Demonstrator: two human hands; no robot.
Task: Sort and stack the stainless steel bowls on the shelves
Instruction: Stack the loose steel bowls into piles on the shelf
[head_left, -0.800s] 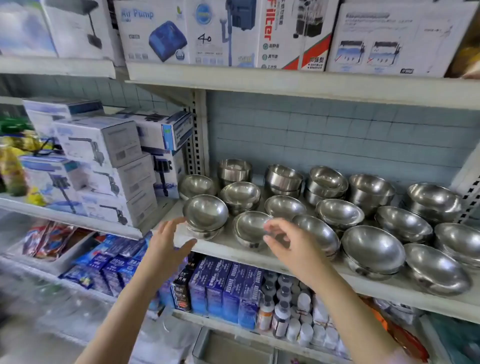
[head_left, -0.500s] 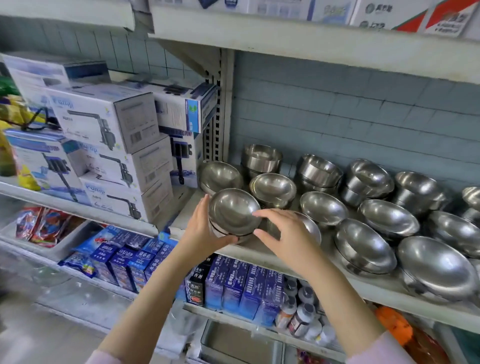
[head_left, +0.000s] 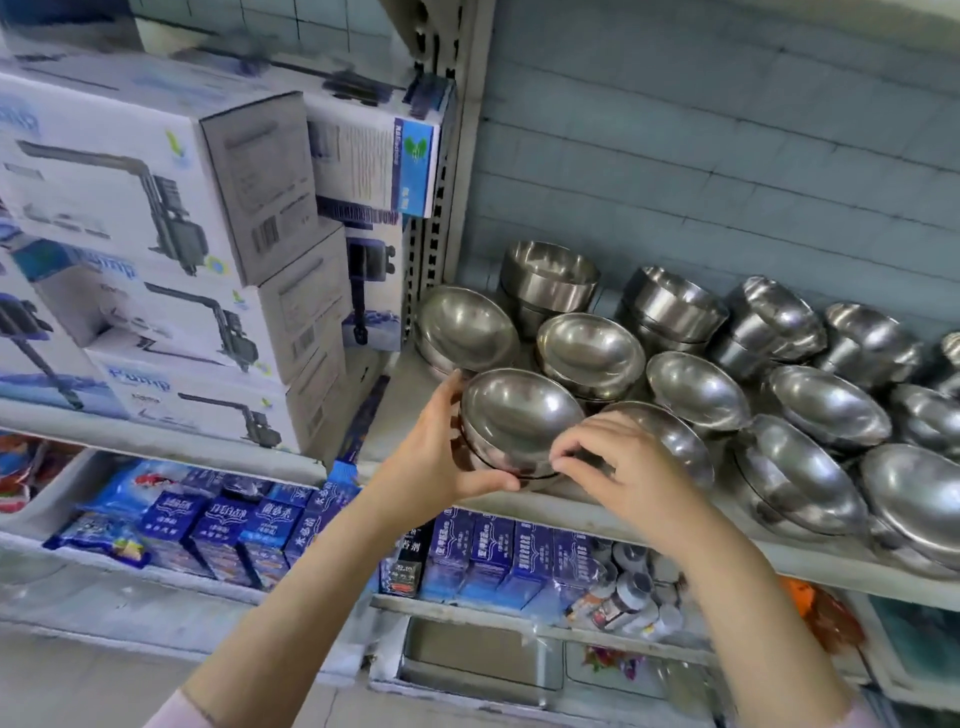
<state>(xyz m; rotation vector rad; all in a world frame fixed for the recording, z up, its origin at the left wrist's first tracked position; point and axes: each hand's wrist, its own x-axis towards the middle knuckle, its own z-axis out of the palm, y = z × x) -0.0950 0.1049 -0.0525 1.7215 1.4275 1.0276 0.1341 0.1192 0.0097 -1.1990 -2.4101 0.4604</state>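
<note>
The person has both hands on the front-left bowl stack (head_left: 519, 426) at the lip of the shelf (head_left: 597, 512). The left hand (head_left: 436, 457) cups its left wall, thumb hooked under the lower rim and the other fingers (head_left: 453, 387) curled round the back. The right hand (head_left: 623, 467) pinches narrowly at the near rim, fingertips (head_left: 563, 457) just meeting the dark seam between the top bowl and the one beneath, so there look to be at least two nested there.

To my eye the step in hand is lifting or separating that top bowl. Done well, the left hand should steady the lower bowl while the right peels the upper rim up from the seam rather than dragging it. The steel is slick and the bowls sit tilted, so a sideways tug could send the neighbour just right of the right fingers, a half-hidden bowl (head_left: 670, 441), sliding off the edge.

Counting beyond the fingers: I make out roughly fourteen bowl tops on this shelf, in about three loose rows, several of them stacks of two or more; the far-right ones are cut off, so the count is approximate. Left of the left hand, past the upright, stand five or so pump boxes (head_left: 156, 171). Below the fingers, a row of blue cartons (head_left: 498, 561) and some small bottles (head_left: 628, 592) fill the lower shelf.
</note>
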